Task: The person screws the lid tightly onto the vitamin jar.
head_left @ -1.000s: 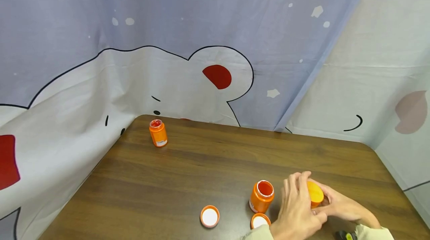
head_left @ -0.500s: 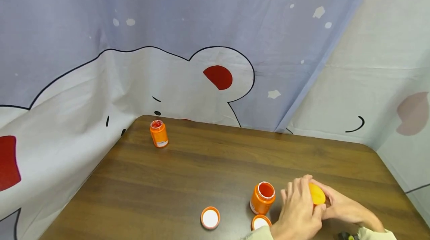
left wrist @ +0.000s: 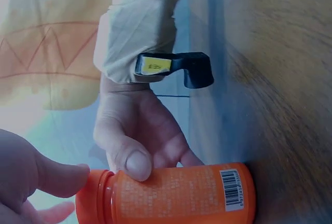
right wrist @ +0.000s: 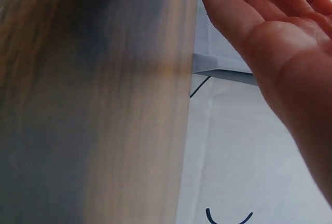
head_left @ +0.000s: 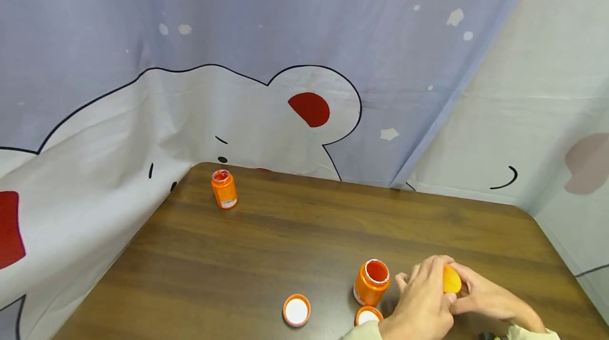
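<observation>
Orange plastic, by its look, forms the capped jar (left wrist: pixel 179 198), which is to the right of the nearer open jar (head_left: pixel 370 286), held between two hands. The left hand (head_left: pixel 421 300) pinches the cap (head_left: pixel 451 279), its grip curled about the side; the right hand (head_left: pixel 490 296) wraps the body, thumb pressed against the wall. Whether the base touches the table (head_left: pixel 190 271) cannot be told.

The step in hand looks like loosening the cap, judging by the other jars without theirs, though the direction of turning does not show. Next, I judge, the right hand needs to hold the body firmly while the left twists and lifts the cap straight off; a slack hold could let the whole jar spin.

Just in front of the nearer open jar lies one lid (head_left: pixel 368 316), white inside upward; to that jar's left and slightly forward lies another lid (head_left: pixel 296 310), also white side up. Well behind it and to its left stands the far open jar (head_left: pixel 224 191), red within. Beyond them all hangs a printed cloth (head_left: pixel 333 23).
</observation>
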